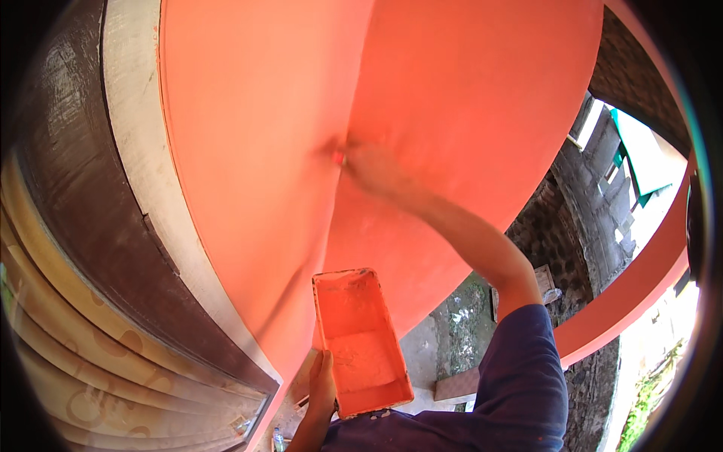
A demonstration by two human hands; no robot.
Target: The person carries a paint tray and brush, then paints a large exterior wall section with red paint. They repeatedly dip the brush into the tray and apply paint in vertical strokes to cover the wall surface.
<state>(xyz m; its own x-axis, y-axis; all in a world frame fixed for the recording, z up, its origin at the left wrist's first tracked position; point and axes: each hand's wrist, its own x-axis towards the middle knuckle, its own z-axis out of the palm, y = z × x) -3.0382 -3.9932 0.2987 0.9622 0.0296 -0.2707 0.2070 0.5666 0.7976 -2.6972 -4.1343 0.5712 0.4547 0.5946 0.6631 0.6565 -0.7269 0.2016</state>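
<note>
My left hand (323, 381) grips the left edge of a rectangular paint tray (361, 339), coated inside with orange paint, at the bottom centre. Up and to the right of it, my right arm reaches to the inner corner of a coral-orange wall (452, 101). My right hand (361, 164) is blurred by motion and lies at that corner. A small tool, perhaps a paintbrush (338, 157), is in its fingers, with its tip at the wall; its shape is too blurred to settle.
On the left are a cream frame strip (135, 113), a dark brown frame (73, 141) and a patterned curtain (85, 361) behind glass. A plastic bottle (278, 438) stands low down. A stone wall (542, 226) and an orange beam (621, 305) lie at right.
</note>
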